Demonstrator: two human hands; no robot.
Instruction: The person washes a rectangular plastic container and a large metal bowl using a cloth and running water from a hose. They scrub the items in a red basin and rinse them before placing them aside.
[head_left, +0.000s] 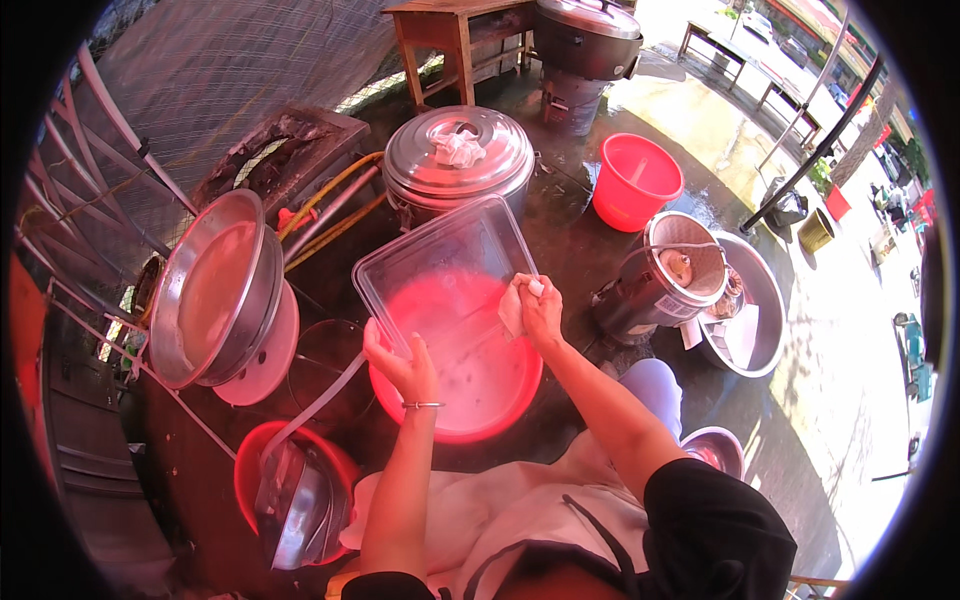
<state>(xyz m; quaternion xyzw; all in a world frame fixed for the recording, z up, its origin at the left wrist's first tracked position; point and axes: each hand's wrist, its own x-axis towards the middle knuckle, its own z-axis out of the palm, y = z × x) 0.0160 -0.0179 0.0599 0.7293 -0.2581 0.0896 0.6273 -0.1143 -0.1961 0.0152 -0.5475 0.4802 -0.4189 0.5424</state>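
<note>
A clear plastic rectangular container (450, 247) is tilted over a red plastic basin (457, 436) of cloudy, soapy-looking water. My left hand (405, 367) holds its near left edge, thumb on one side and fingers on the other. At the right edge, my right hand (538, 306) is closed around a pale cloth (512, 309), its fingers against the container's rim. The basin's far side shows blurred through the clear plastic.
A red bucket (300, 435) with a hose (319, 401) and metal pans stands at lower left. Large steel bowls (251, 300) lean at left. Beyond the basin are a lidded steel pot (457, 184), a red bucket (634, 202), a cylindrical stove (637, 300) and a steel basin (772, 322).
</note>
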